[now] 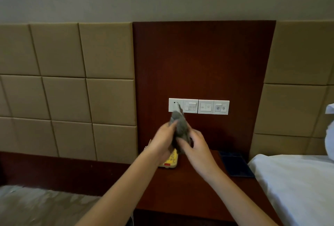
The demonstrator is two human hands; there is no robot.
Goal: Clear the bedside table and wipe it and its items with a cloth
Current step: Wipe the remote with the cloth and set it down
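A grey cloth (179,126) is bunched between both hands above the back of the dark wooden bedside table (191,189). My left hand (163,139) grips its left side and my right hand (196,146) grips its lower right. Under my left hand a cream and yellow phone (170,160) with a red patch rests on the table, partly hidden. A dark flat folder (235,165) lies at the table's back right.
A row of white wall switches (198,106) sits on the wooden panel just above the cloth. A white-sheeted bed (296,186) borders the table on the right. Padded beige wall panels (72,90) and carpet (36,206) lie to the left.
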